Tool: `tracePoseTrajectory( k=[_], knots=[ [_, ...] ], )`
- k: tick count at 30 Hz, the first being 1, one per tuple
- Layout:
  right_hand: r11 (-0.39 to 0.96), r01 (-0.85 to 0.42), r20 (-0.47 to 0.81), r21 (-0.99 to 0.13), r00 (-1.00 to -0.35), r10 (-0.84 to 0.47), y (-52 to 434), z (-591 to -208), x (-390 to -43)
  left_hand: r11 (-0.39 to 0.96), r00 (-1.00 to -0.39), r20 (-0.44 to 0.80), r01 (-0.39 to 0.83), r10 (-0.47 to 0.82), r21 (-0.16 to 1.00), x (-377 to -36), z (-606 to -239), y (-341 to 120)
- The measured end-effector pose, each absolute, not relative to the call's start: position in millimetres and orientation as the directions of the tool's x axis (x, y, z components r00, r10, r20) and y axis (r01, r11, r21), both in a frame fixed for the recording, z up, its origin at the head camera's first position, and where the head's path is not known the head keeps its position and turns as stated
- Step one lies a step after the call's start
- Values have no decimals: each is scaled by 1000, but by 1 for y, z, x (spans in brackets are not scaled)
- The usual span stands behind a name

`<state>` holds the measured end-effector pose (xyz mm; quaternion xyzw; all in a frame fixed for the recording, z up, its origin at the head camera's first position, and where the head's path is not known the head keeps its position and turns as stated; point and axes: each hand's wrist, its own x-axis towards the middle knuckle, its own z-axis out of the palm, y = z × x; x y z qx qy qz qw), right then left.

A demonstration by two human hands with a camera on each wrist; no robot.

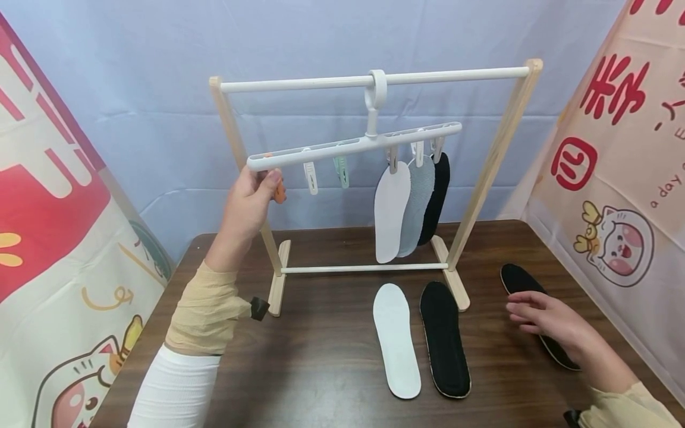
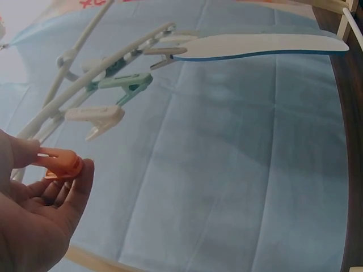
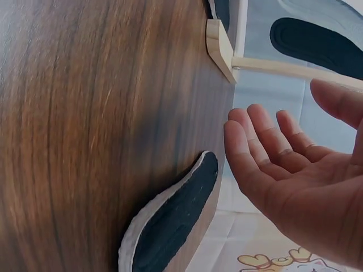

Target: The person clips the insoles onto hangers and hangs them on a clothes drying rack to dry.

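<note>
My left hand pinches an orange clothes peg at the left end of a white hanger. That end of the hanger tilts down and toward me. Above a black insole at the table's right side hovers my right hand, its fingers relaxed and holding nothing. From pegs on the hanger's right half hang a white insole, a grey insole and a black insole. A white peg and a green peg hang without insoles.
A wooden rack with a white top rail carries the hanger. On the brown table, in front of the rack, lie another white insole and another black insole. Printed cloths flank both sides.
</note>
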<state>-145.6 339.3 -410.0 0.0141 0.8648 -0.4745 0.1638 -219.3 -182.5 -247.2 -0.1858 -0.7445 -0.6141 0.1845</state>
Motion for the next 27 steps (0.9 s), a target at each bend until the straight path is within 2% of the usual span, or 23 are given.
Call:
tracePoseTrajectory(
  k=[15,22,27],
  knots=[
    [554,169,-224,-815,-974,-32,357,-419,-144,145,-834,550,541,-32,828,-218,-252,-178],
    [559,156,-169,-814,-985,29,368,-424,-142,171,-827,561,547,-41,819,-217,-250,-177],
    [652,171,-152,-739,-985,85,375,-425,-143,191,-825,563,547,-44,815,-216,-250,-177]
  ],
)
